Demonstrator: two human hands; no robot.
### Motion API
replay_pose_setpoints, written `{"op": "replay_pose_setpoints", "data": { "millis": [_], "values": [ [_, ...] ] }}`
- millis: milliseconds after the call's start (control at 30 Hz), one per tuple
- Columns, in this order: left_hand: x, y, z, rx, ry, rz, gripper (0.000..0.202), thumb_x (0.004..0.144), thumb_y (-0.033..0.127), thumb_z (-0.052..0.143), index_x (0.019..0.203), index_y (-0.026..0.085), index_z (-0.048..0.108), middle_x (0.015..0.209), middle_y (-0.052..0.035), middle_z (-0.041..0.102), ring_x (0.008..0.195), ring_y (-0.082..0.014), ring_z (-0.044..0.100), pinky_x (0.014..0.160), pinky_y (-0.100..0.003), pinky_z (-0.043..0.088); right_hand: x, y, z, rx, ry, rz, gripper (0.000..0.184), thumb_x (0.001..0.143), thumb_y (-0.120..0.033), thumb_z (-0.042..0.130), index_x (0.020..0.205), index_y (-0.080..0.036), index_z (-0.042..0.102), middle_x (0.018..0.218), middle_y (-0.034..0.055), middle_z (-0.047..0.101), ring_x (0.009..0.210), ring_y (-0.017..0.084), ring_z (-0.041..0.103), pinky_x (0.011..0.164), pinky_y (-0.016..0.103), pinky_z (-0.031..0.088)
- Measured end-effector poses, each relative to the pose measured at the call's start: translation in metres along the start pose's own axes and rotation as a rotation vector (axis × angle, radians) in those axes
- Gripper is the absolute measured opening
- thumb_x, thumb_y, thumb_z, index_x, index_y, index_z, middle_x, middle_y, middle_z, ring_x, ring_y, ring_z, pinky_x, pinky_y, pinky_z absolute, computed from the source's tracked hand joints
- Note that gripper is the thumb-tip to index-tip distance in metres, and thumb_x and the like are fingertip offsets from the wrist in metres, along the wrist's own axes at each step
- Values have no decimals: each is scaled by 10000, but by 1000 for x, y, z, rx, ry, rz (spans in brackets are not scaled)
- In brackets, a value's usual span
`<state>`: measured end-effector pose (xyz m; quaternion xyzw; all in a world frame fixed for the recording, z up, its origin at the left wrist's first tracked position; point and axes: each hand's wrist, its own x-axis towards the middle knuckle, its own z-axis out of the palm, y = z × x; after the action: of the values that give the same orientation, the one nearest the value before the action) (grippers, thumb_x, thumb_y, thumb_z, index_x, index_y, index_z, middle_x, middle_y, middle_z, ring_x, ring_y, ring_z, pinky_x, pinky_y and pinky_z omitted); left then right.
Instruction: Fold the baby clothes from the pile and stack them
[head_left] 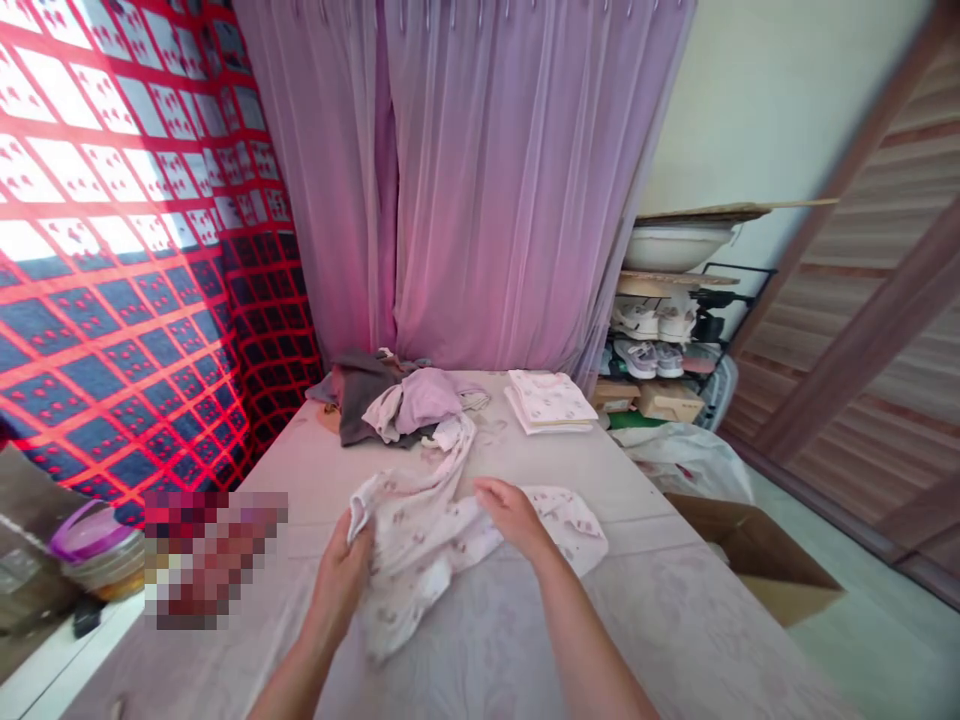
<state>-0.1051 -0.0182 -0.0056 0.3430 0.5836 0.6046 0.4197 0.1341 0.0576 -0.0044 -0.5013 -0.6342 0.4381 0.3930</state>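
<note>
A white garment (409, 535) with a small printed pattern lies loosely spread across the covered table, one part trailing up toward the heap of clothes. My left hand (347, 565) is closed on its left edge, with the fingers partly hidden behind the fabric. Over the garment's middle, my right hand (514, 515) has its fingers extended to the left, and no cloth shows clearly between them. The clothes heap (427, 400), with lilac and dark grey pieces, sits at the far left. A folded stack of white printed cloth (553, 398) rests at the far right.
Purple curtains (495, 200) hang behind the table, and a red-checked cloth (112, 230) hangs at left. To the right stand a shoe rack (667, 330) and an open cardboard box (750, 550). A purple-rimmed bucket (97, 545) and a blurred-out patch are at left.
</note>
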Motion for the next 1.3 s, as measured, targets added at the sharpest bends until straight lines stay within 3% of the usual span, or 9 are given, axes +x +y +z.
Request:
{"op": "replay_pose_setpoints", "data": {
  "millis": [167,333,533,667,733,800,933,1100,1300],
  "values": [
    [-13,39,-31,155,-174,-45,412,734,548,650,944,193,648,678,5,663,576,-163,579,516,-229,430,25,-6,2,-432,12,-47,596,750,-144,511,1327,-295,515,1398,35,488,1044,187,602,962,321,423],
    [-34,75,-36,260,-500,-25,473,689,638,635,656,167,603,521,22,532,476,-105,435,436,-197,343,47,-22,40,-687,-161,-78,677,713,-55,498,1327,-340,500,1486,9,375,1214,208,508,1004,317,364],
    [-35,95,-56,232,-561,1,425,703,581,653,617,165,638,486,9,513,460,-110,416,414,-201,343,53,-3,28,-469,-40,-1,135,729,-184,540,730,-204,673,809,43,714,802,180,654,715,261,456],
    [-28,95,-53,141,-421,10,339,673,501,707,778,179,712,574,-31,612,600,-212,566,499,-268,469,37,-10,-31,-282,240,42,312,823,-358,373,882,-187,627,762,43,680,619,154,633,485,226,402],
    [-31,95,-41,135,-452,59,319,677,469,712,831,191,726,627,-43,646,688,-250,603,550,-291,502,20,-26,-64,43,610,-15,320,778,-404,406,873,-172,605,780,51,671,560,141,598,425,218,357],
    [-37,97,-27,156,-524,126,270,686,437,710,807,196,729,637,-40,654,696,-251,609,566,-292,509,2,-50,-92,368,929,-204,265,711,-370,499,859,-175,599,780,26,663,512,111,548,408,205,339],
    [-36,102,-4,133,-528,174,338,694,495,690,792,172,717,636,-34,661,572,-200,580,487,-263,477,-9,-90,-124,343,1282,-606,182,703,-272,476,824,-190,585,818,18,665,637,140,585,548,262,468],
    [18,93,17,115,-321,74,563,687,626,643,978,144,677,809,-69,709,701,-236,636,566,-286,495,57,-74,-121,60,1059,-453,233,751,-325,469,841,-176,624,845,37,670,742,177,608,714,336,501],
    [113,35,13,409,26,66,461,712,504,658,1050,191,650,916,-58,708,858,-228,635,719,-290,468,119,-3,-83,-39,389,-33,378,620,-291,647,990,-218,667,1128,65,654,866,200,615,837,366,470]
  ]
}}
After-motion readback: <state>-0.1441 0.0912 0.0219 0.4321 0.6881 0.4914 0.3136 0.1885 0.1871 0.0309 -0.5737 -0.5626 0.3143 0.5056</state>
